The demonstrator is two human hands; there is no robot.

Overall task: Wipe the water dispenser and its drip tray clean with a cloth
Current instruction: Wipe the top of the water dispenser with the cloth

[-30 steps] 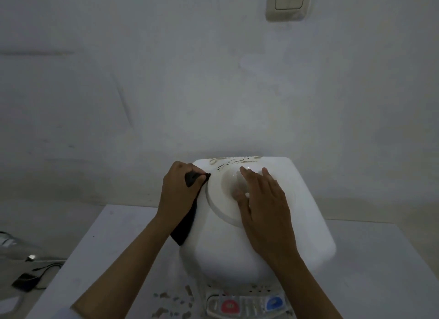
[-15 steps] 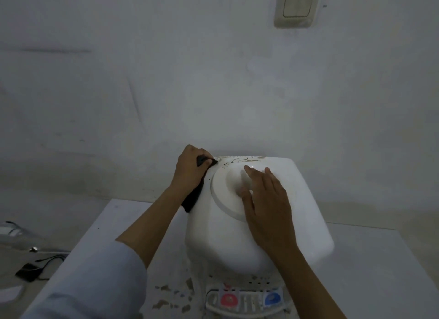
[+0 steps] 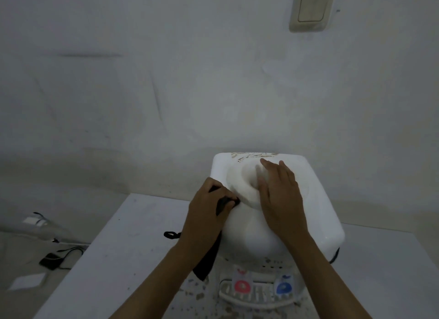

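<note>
A white water dispenser [image 3: 316,214] stands on a pale table against the wall, seen from above. My left hand [image 3: 205,214] is shut on a black cloth [image 3: 206,261] and presses it against the dispenser's top left side, beside the round raised collar [image 3: 240,188]. The cloth hangs down below my wrist. My right hand [image 3: 280,195] lies flat, fingers spread, across the collar and the top. Below, the red tap [image 3: 241,287] and blue tap [image 3: 283,288] sit over the white drip tray [image 3: 259,301]. Brown stains mark the dispenser's far top edge.
The table [image 3: 123,259] bears brown specks near the drip tray. A light switch [image 3: 311,8] is on the wall at the upper right. On the floor to the left lie a black adapter with cable [image 3: 51,260] and a white paper [image 3: 28,280].
My left hand with the cloth has slid from the far left corner of the top toward me along the left side. My right hand stays on the collar.
</note>
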